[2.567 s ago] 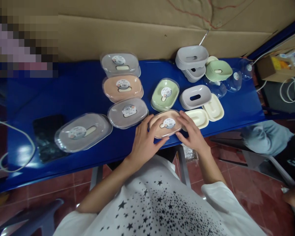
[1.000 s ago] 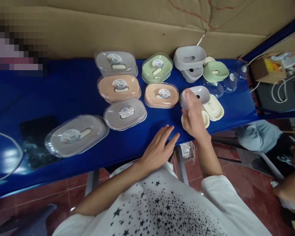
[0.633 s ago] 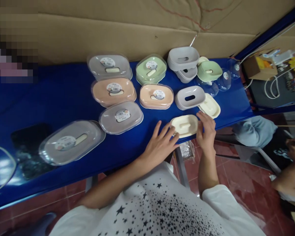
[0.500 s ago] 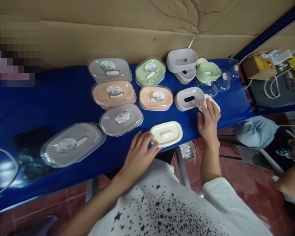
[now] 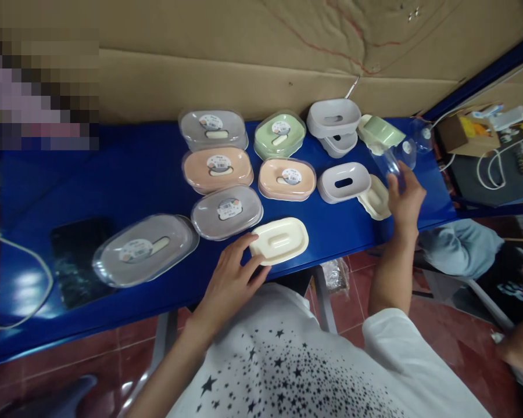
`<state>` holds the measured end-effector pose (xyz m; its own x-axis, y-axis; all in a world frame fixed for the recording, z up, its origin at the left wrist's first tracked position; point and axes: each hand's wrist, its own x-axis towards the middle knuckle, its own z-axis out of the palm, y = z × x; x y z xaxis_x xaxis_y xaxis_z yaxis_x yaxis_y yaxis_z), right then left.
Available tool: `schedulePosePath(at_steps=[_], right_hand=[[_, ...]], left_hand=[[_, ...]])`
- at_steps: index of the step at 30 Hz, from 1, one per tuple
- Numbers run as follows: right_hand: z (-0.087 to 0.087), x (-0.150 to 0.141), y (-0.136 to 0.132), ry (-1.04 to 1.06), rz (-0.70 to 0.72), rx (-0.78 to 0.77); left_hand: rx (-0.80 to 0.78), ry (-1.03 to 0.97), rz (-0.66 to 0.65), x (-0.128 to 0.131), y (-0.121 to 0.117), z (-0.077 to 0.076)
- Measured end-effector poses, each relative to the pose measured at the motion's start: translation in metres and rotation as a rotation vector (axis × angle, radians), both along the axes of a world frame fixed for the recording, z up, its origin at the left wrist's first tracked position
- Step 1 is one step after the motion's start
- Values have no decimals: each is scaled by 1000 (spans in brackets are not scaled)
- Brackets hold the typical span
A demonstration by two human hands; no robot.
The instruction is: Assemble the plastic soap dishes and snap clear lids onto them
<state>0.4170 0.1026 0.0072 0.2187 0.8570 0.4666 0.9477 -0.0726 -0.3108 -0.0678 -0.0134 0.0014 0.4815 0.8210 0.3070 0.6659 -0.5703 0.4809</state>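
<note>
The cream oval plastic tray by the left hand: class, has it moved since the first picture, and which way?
Yes. The cream tray has moved left, away from the unstacked, slotted grey oval plastic bowl.

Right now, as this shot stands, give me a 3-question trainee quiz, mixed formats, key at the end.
1. True or false: the left hand is touching the white cable.

2. Multiple choice: the right hand has its fingers on
A) a peach dish
B) a clear plastic cover
C) the packet on the floor

3. Count: how many green-coloured dishes sit directly behind a peach dish, in the column just left of the stacked grey bowls?

Key
1. False; its fingers are at the end of the nearer cream tray.
2. B
3. One
</note>
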Motion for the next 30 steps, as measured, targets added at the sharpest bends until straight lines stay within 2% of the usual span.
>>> schedulePosePath(at_steps=[3, 5, 6, 8, 11, 13, 15, 17, 20, 24, 26, 28, 30], right_hand=[[4, -27, -46, 71, -11, 200], [3, -61, -82, 101, 50, 296], [2, -82, -98, 108, 122, 296], [-4, -124, -124, 132, 319, 219], [-15, -174, -142, 196, 625, 38], [-22, -191, -142, 219, 741, -47], [-24, -196, -138, 224, 786, -89], [-22, -192, -131, 227, 747, -100], [-14, -180, -122, 208, 608, -120], [-7, -152, -110, 80, 552, -220], [-10, -128, -102, 6, 408, -163], [-15, -100, -97, -67, 177, -80], [-19, -75, -99, -124, 13, -72]], left_hand=[[-67, -30, -31, -1, 6, 0], [-112, -47, -55, -4, 9, -2], [-131, -56, -65, -6, 10, -3], [-175, -85, -74, -9, 12, -5], [-258, -152, -61, -11, 14, -8], [-289, -184, -62, -11, 14, -9], [-296, -194, -69, -11, 14, -11], [-292, -178, -67, -11, 11, -11], [-248, -97, -56, -13, 4, -7], [-157, -4, -121, -25, -9, 1], [-135, 3, -144, -33, -14, 4], [-128, -4, -141, -38, -17, 4], [-138, -3, -126, -39, -18, 3]])
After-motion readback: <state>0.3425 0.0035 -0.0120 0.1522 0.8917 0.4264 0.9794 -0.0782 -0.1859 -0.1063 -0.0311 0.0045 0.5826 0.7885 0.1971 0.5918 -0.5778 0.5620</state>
